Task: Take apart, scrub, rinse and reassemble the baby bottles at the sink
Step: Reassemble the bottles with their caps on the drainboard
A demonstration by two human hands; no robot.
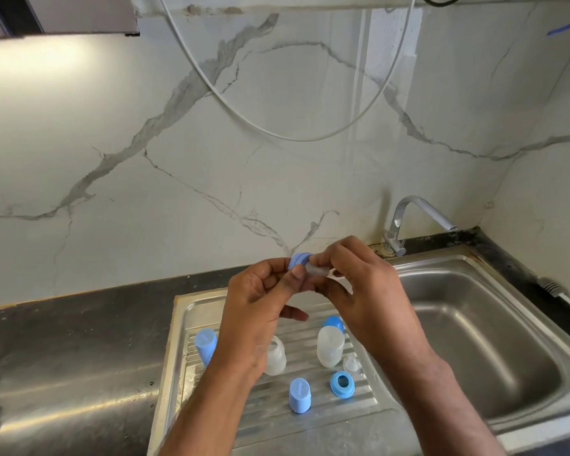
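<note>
Two arms are coming up into view from the bottom edge, and neither is wearing a sleeve, at least as far down as the shot goes. The left hand (pixel 260 301) and right hand (pixel 359 287) are both bare, so no gloves. I'm not spotting any rings, watch or bands, though the fingers are looking a bit blurry, so take that loosely.

The sink basin (pixel 468 327) to my right lay open beneath the faucet (pixel 408 222), which jutted over its far edge. On the ribbed drainboard (pixel 277 409), two clear bottles (pixel 330 346), blue caps (pixel 299 395), a blue ring (pixel 342 384) and a nipple (pixel 352 364) crowded the middle. The dark countertop (pixel 73 343) stretched bare to the left.
</note>
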